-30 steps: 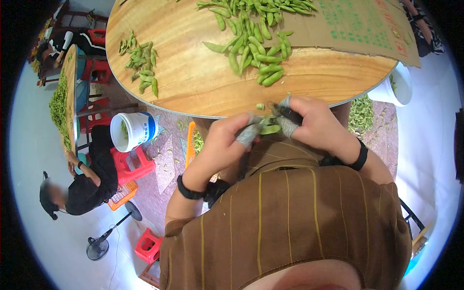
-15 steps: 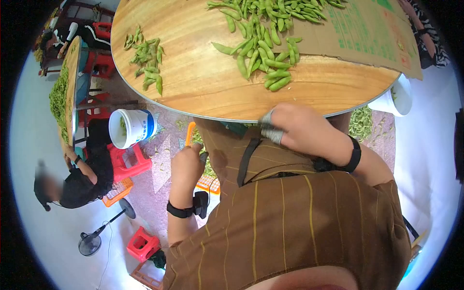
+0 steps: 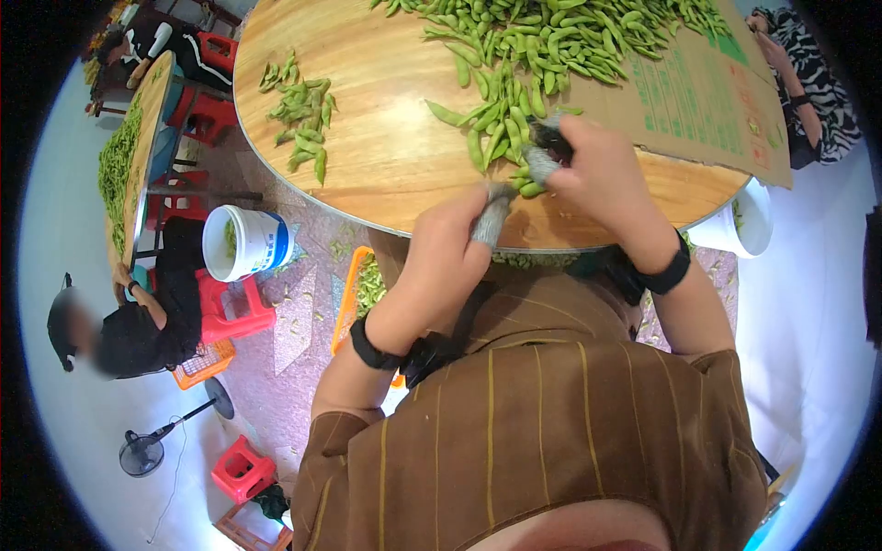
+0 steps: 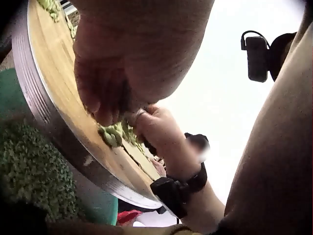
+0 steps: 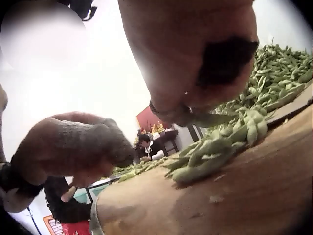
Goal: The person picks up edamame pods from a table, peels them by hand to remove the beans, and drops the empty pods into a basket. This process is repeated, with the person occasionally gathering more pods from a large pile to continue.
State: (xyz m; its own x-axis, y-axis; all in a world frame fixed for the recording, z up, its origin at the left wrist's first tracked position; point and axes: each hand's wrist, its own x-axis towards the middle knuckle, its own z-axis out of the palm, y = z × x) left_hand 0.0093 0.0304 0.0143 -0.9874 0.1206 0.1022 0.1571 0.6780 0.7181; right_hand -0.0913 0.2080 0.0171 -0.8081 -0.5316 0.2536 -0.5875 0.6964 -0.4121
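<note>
My right hand (image 3: 588, 170) pinches a slim green pod (image 5: 210, 119) between grey cloth-wrapped fingertips (image 3: 540, 166), at the near edge of the heap (image 3: 514, 119) of plump, fuzzy pods on the round, glossy wooden table (image 3: 386, 174). My left hand (image 3: 450, 253) sits curled at the table's metal-banded edge, just beside; whether it grips anything, I cannot tell.

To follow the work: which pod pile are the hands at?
The big pile spilling off the cardboard; the right hand pinches a pod at its near edge. The small pile lies apart, left.
</note>
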